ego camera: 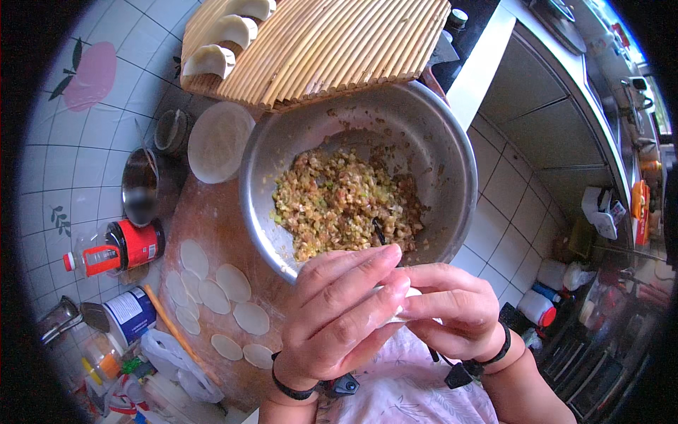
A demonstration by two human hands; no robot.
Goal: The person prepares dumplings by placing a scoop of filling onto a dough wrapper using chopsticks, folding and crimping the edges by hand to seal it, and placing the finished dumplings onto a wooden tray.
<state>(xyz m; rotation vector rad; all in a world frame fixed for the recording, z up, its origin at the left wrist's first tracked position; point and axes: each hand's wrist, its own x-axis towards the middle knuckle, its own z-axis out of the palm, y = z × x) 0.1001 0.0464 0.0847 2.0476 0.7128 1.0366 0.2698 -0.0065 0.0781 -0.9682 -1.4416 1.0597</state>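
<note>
Both my left hand (344, 312) and my right hand (450, 305) press together on a white dumpling (397, 312), whose dough shows only in part between the fingers. Just beyond the hands is a large stainless steel bowl (445, 132) with chopped filling (339, 196) heaped in it. A dark utensil handle (378, 231) sticks up from the filling. To the left, several round dough wrappers (233, 283) lie on a floured wooden board (212, 228). Three folded dumplings (209, 61) rest at the left of a reed tray (328, 47) past the bowl.
A rolling pin (180, 331) lies along the board's left edge near a plastic bag (175, 365). Farther left stand a red-labelled bottle (137, 246), a metal pot (140, 183) and a blue can (130, 315). A white bowl (220, 143) adjoins the steel bowl. Tiled floor (498, 212) shows at right.
</note>
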